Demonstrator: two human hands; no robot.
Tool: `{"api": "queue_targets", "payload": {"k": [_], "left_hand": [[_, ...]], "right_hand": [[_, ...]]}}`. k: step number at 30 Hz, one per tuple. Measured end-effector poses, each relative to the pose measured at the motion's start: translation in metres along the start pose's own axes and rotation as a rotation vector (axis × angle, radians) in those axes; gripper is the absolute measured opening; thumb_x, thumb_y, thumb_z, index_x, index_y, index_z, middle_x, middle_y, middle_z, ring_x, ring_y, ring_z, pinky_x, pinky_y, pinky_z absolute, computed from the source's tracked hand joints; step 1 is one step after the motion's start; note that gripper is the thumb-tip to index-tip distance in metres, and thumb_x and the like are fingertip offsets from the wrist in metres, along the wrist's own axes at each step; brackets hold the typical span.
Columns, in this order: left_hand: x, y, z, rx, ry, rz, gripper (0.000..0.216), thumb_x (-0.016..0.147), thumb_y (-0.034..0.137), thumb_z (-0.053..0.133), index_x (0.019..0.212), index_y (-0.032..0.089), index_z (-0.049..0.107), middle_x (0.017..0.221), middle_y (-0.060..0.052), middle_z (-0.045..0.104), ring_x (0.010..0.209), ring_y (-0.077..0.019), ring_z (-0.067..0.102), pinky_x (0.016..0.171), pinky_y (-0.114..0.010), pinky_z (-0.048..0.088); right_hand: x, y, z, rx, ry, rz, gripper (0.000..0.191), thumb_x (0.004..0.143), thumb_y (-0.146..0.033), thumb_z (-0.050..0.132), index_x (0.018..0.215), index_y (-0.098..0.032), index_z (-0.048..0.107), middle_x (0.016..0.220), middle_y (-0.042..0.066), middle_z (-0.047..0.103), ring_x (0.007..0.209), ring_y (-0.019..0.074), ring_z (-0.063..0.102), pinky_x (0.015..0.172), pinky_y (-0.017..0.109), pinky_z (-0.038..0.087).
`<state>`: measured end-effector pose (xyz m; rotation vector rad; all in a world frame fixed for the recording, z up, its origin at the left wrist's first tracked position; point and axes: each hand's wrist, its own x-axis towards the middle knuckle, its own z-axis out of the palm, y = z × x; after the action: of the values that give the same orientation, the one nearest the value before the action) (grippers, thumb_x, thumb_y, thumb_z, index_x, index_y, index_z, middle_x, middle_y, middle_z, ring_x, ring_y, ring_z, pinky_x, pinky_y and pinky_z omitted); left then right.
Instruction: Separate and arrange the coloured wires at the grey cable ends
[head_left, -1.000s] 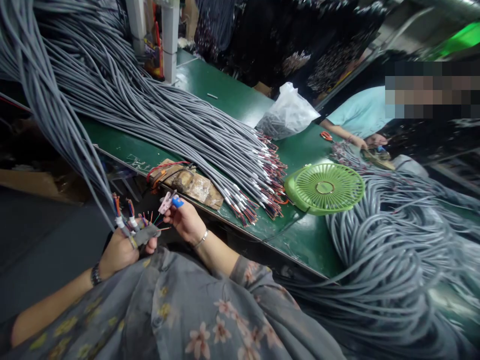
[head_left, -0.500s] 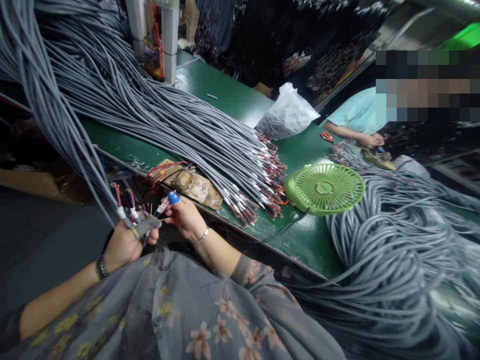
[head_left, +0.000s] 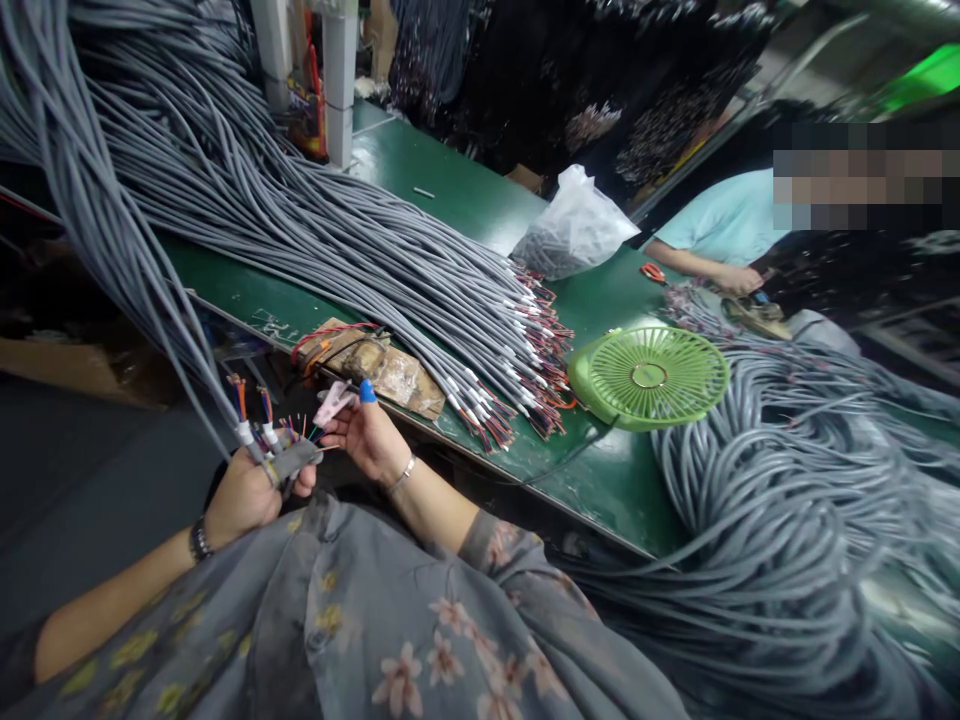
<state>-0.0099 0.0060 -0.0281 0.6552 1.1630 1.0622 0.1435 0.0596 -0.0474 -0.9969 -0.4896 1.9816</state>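
My left hand [head_left: 247, 492] is closed around the ends of several grey cables [head_left: 196, 345] at the lower left. White sleeves and orange, blue and brown wires [head_left: 238, 398] stick up above the fist. A grey wrap [head_left: 294, 460] lies over its thumb side, and thin coloured wires [head_left: 300, 430] fan out beside it. Just to the right, my right hand [head_left: 367, 440] has its thumb lifted away from its fingers. A blue finger cot [head_left: 367, 391] covers the thumb tip. A pale pink wrap [head_left: 335, 402] sits at the forefinger. The fingertips are close to the thin wires; contact is unclear.
A thick bundle of grey cables [head_left: 360, 225] lies across the green table [head_left: 465, 215]. Nearby are taped cardboard [head_left: 409, 382], a green fan [head_left: 649, 376] and a plastic bag [head_left: 577, 225]. Coiled cables [head_left: 787, 500] fill the right side. Another person's hand [head_left: 739, 280] works beyond the fan.
My right thumb has lifted away from the forefinger, and the hand has opened and shifted slightly right. My left hand still grips the cables. The other person's hands have moved a little.
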Motion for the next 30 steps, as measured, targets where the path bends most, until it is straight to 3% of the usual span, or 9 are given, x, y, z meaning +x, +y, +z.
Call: {"api": "queue_targets", "payload": {"k": [2,6,17,20,24,30], "left_hand": [[-0.002,-0.006,-0.007,0.021,-0.004,0.001,0.027,0.056,0.035,0.093,0.063,0.017,0.075,0.048,-0.001,0.065,0.045,-0.0135,0.057,0.044,-0.024,0.045],[-0.004,-0.011,-0.012,-0.018,0.037,0.024,0.023,0.06,0.034,0.092,0.066,0.018,0.077,0.051,0.0,0.067,0.047,-0.0136,0.059,0.045,-0.023,0.047],[0.004,-0.004,0.007,-0.094,0.068,0.022,0.032,0.05,0.035,0.094,0.065,0.018,0.071,0.048,0.002,0.062,0.044,-0.0112,0.055,0.042,-0.021,0.044],[0.005,-0.006,0.006,-0.085,0.079,0.019,0.035,0.049,0.037,0.095,0.064,0.018,0.07,0.047,0.003,0.062,0.042,-0.0104,0.053,0.041,-0.02,0.044],[0.004,-0.008,0.004,-0.072,0.084,0.016,0.032,0.051,0.036,0.093,0.065,0.018,0.071,0.047,0.003,0.061,0.044,-0.0117,0.055,0.042,-0.021,0.045],[0.003,0.0,0.01,-0.022,0.085,-0.022,0.032,0.049,0.033,0.092,0.063,0.019,0.067,0.046,0.003,0.062,0.042,-0.0122,0.054,0.042,-0.023,0.046]], "right_hand": [[0.001,-0.001,0.0,-0.016,-0.04,0.029,0.057,0.095,-0.073,0.06,0.082,-0.018,0.065,0.071,0.002,0.067,0.062,0.0131,0.06,0.06,0.025,0.056],[-0.001,0.0,0.003,-0.01,-0.057,-0.045,0.043,0.092,-0.058,0.074,0.081,-0.018,0.065,0.07,-0.001,0.066,0.061,0.0105,0.058,0.058,0.021,0.055],[-0.004,0.004,0.0,0.016,0.012,-0.077,0.039,0.076,-0.054,0.088,0.084,-0.02,0.071,0.071,-0.002,0.067,0.06,0.0104,0.055,0.057,0.022,0.053],[-0.003,0.008,-0.001,-0.05,0.083,-0.201,0.045,0.071,-0.058,0.09,0.075,-0.02,0.068,0.065,-0.003,0.063,0.058,0.0102,0.052,0.058,0.024,0.05],[0.002,0.014,-0.002,-0.182,0.214,-0.357,0.052,0.074,-0.069,0.083,0.066,-0.021,0.062,0.061,-0.003,0.059,0.056,0.0107,0.048,0.059,0.025,0.047],[0.009,0.013,0.001,-0.024,0.025,-0.148,0.054,0.075,-0.073,0.082,0.083,-0.02,0.07,0.07,0.001,0.065,0.066,0.016,0.059,0.062,0.029,0.051]]}}
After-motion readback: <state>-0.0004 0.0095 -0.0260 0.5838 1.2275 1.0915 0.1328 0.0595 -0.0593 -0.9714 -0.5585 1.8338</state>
